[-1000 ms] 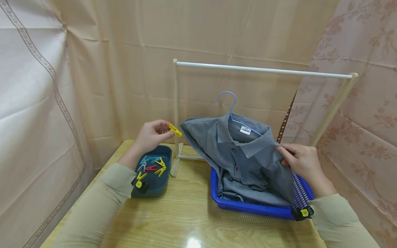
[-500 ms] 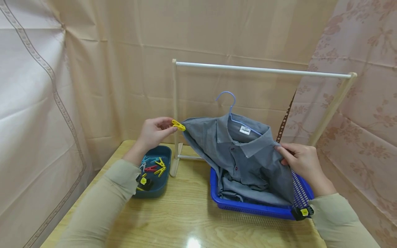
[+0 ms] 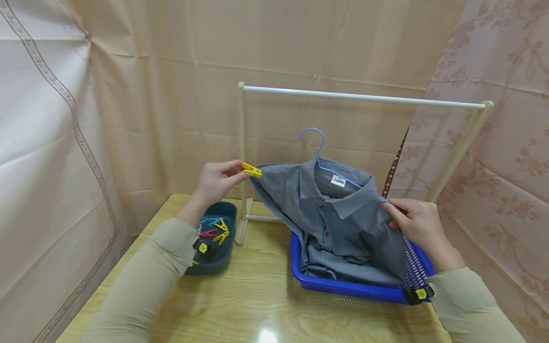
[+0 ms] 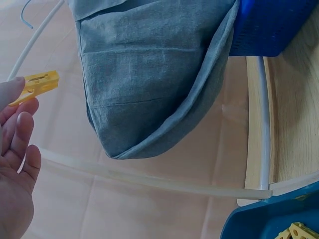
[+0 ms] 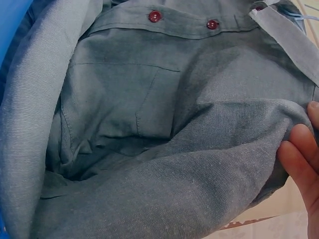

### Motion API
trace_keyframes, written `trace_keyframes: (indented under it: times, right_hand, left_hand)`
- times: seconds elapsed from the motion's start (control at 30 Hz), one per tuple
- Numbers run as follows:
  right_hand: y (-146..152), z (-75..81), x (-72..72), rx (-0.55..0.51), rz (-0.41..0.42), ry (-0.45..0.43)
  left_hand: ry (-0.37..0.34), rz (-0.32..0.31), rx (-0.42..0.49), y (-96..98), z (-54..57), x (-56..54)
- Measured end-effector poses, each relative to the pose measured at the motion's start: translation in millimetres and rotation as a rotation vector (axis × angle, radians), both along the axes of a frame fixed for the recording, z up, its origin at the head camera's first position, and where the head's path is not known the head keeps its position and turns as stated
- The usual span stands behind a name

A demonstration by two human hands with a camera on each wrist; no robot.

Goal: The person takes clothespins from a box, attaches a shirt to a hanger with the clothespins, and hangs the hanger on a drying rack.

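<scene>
My left hand (image 3: 218, 182) pinches a yellow clothespin (image 3: 252, 170) between thumb and fingers, its tip overlapping the sleeve end in the head view. In the left wrist view the clothespin (image 4: 41, 85) shows apart from the grey sleeve (image 4: 139, 84). A grey button-up shirt (image 3: 296, 190) sits on a light-blue hanger (image 3: 322, 138), its lower part bunched in a blue basket (image 3: 351, 288). My right hand (image 3: 416, 221) grips the shirt at the shoulder on the right. Up close, the right wrist view shows fingertips (image 5: 299, 149) on the folded cloth (image 5: 239, 144) and dark red buttons (image 5: 155, 16).
A clothes rack with a white top bar (image 3: 364, 96) and wooden posts stands behind the shirt. To the left, a dark teal tray (image 3: 231, 224) holds several coloured clothespins (image 3: 221, 237), partly hidden by my left wrist. Curtains hang around the wooden table (image 3: 253, 295).
My left hand has moved right with the yellow clothespin, from beside the sleeve end to overlapping it, and the clothespin has turned slightly. My right hand has kept its hold on the shirt.
</scene>
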State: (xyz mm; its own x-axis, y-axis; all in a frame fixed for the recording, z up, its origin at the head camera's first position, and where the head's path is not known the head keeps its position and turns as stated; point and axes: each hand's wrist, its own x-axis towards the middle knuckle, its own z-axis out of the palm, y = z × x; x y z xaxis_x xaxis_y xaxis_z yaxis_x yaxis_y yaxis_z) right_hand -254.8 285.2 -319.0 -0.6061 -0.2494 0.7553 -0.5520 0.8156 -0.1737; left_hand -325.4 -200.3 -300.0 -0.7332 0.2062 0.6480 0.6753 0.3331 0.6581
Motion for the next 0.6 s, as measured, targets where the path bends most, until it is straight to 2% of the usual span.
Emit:
trace_keyframes:
  times: [0.27,0.6]
  right_hand:
    - [0.0,1.0,-0.1,-0.004,0.000,0.000]
    - [-0.1,2.3,0.5,0.003,0.004,-0.004]
  left_hand:
    - [0.002,-0.025,0.013,5.6,4.8,-0.9]
    - [-0.018,-0.030,0.051,10.3,4.3,-4.1]
